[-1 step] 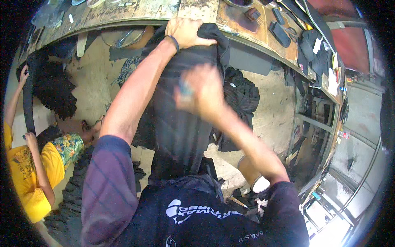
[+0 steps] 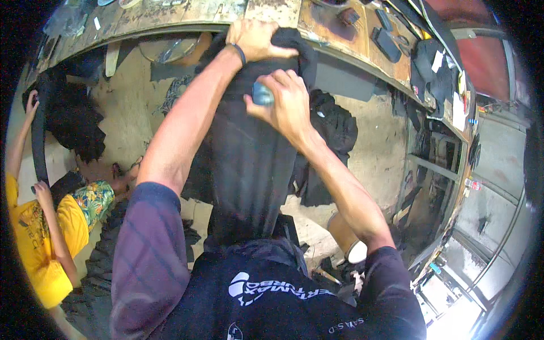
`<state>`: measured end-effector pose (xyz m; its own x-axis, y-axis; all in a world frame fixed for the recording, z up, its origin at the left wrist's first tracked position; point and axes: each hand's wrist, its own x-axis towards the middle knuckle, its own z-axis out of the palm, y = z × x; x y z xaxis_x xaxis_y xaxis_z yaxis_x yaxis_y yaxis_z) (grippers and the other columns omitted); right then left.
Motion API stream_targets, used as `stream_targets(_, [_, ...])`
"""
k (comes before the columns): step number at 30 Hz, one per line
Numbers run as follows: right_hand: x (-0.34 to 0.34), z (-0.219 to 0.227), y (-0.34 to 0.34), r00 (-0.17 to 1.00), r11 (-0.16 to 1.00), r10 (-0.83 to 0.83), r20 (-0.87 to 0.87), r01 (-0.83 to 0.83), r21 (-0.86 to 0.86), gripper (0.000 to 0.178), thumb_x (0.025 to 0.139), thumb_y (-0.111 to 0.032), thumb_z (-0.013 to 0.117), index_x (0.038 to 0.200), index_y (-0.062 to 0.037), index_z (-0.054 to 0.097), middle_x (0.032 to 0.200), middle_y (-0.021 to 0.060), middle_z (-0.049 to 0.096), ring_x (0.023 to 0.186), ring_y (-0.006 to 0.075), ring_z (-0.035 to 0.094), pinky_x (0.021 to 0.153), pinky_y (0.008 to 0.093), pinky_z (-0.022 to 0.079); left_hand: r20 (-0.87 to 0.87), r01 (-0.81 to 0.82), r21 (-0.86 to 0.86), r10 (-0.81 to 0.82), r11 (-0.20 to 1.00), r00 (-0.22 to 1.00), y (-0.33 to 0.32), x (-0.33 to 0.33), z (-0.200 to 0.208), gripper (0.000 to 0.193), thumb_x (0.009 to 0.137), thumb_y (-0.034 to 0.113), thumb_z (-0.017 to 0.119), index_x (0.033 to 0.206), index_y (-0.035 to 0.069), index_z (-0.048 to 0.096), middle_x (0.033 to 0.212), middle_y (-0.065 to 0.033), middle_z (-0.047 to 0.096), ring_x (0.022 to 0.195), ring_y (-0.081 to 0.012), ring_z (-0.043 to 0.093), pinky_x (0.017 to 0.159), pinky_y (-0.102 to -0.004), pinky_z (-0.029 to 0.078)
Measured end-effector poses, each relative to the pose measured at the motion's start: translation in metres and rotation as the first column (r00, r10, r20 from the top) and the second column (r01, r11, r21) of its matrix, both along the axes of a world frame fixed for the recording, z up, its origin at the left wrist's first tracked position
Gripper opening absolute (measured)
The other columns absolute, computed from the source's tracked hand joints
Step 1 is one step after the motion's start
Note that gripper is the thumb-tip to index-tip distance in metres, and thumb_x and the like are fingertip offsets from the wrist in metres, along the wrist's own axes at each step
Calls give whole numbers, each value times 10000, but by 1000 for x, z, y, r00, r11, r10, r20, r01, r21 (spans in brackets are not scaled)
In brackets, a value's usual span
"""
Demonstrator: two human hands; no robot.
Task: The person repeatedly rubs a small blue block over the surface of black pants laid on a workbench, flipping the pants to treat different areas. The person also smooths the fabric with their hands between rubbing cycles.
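A long piece of black cloth [image 2: 249,164] stretches from my lap to the wooden workbench [image 2: 198,14]. At its far end, by the bench edge, my left hand [image 2: 255,39] grips the bunched cloth, its thumb stretched out to the right. Over the upper part of the cloth, my right hand [image 2: 286,105] pinches a small bluish block [image 2: 262,94] between thumb and fingers. What kind of block it is cannot be made out. Whether it touches the cloth is unclear.
Crumpled black cloth [image 2: 334,127] lies right of my work. On the bench are a dark flat block [image 2: 386,46] and a black cloth pile [image 2: 429,71]. At left, a person in a yellow shirt [image 2: 65,226] holds a black strip [image 2: 38,141].
My right hand has shifted away from me along the cloth with the bluish block, and its motion blur is gone. The left hand stays in place.
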<state>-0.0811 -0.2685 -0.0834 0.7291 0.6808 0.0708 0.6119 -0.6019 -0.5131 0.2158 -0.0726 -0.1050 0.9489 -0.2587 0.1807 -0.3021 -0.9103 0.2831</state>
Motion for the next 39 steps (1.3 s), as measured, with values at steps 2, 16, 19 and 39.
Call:
stream_targets(2, [7, -9, 5, 988, 989, -148, 40, 148, -2, 379, 849, -285, 764, 1173, -91, 734, 1139, 128, 693, 1106, 328, 632, 949, 486, 519, 2, -7, 20, 7, 1000, 1000, 2, 7, -1, 1008, 687, 994, 620, 1127, 105, 797, 873, -189, 788, 827, -351, 790, 764, -497, 630])
stream_targets(16, [238, -2, -42, 830, 823, -478, -289, 538, 184, 867, 971, -396, 668, 1685, -58, 311, 1673, 266, 411, 1524, 443, 432, 1269, 470, 354, 368, -204, -559, 460, 804, 808, 16, -15, -33, 856, 900, 632, 767, 1406, -35, 586, 1357, -278, 648, 1288, -446, 607, 1115, -501, 471])
stream_targets(19, [271, -9, -35, 733, 835, -539, -415, 532, -144, 760, 971, -471, 643, 1580, -38, 505, 1545, 281, 560, 1459, 430, 524, 1238, 474, 399, -452, -546, -727, 307, 416, 837, 55, -73, -41, 888, 1044, 658, 537, 1537, -79, 488, 1549, -286, 562, 1497, -387, 481, 1240, -442, 338])
stream_targets(39, [-116, 63, -166, 779, 900, -435, -451, 396, -183, 456, 943, -432, 756, 1187, -48, 779, 1203, 176, 766, 1142, 368, 729, 959, 459, 574, -454, -249, -488, 0, 836, 891, 88, -426, 63, 257, 1031, 274, 722, 1071, 21, 745, 927, -125, 731, 867, -207, 725, 804, -371, 575])
